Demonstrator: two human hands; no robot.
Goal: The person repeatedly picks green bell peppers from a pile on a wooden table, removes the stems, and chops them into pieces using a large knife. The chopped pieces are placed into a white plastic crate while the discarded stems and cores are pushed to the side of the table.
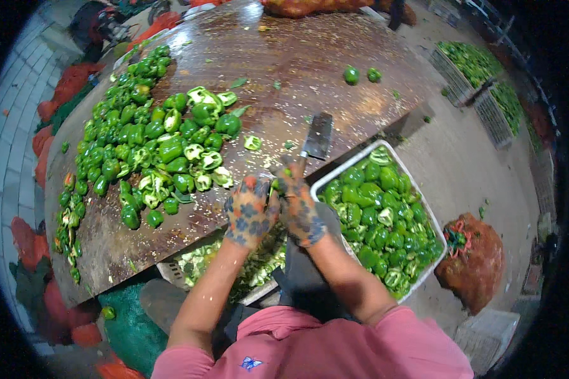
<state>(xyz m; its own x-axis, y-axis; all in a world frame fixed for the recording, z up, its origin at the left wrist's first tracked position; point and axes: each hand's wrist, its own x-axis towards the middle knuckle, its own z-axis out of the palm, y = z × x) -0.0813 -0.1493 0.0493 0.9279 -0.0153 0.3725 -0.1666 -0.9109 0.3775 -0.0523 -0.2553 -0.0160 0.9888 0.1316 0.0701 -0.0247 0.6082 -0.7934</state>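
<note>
My left hand (251,211) and my right hand (299,205), both in patterned gloves, are close together over the table's near edge. Their fingers are curled around a green pepper (275,184), mostly hidden, with only small green bits showing. Just beyond my right hand lies a cleaver (318,136), its blade flat on the table and its handle toward my fingers; whether they touch it is unclear. Left of my hands spreads a big pile of green peppers (133,136), some cut open with pale insides. A pepper piece (252,143) lies apart, nearer the cleaver.
A white crate (431,218) full of green peppers stands at the right. Below my hands, another crate (171,273) holds pale pepper scraps. Two whole peppers (351,76) sit far across the table (265,69). A red mesh sack (471,265) and filled crates (450,74) stand on the floor.
</note>
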